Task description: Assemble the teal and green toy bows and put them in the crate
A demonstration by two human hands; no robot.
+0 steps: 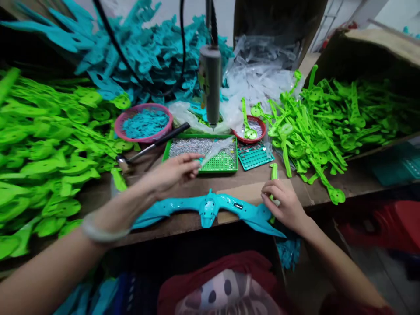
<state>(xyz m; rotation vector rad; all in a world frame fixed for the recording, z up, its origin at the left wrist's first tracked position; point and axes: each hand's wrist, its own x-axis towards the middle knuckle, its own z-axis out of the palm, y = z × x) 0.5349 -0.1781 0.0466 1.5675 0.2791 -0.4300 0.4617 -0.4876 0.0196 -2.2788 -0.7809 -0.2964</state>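
A teal winged plastic toy part (210, 209) lies across the front of the wooden bench. My right hand (285, 204) rests on its right wing, fingers curled over a green plastic piece (273, 171). My left hand (170, 171) reaches toward the green tray of small screws (203, 167) and pinches the end of a clear plastic strip (216, 148) lying over that tray. A grey powered screwdriver (210, 87) hangs upright just behind the tray.
Green plastic parts are heaped at the left (42, 148) and right (321, 127); teal parts (141, 48) are piled behind. A pink bowl of teal pieces (143, 122), a red bowl (251, 128), a teal tray (256, 155), a hammer (151, 146) and cardboard boxes (374, 52) surround the tray.
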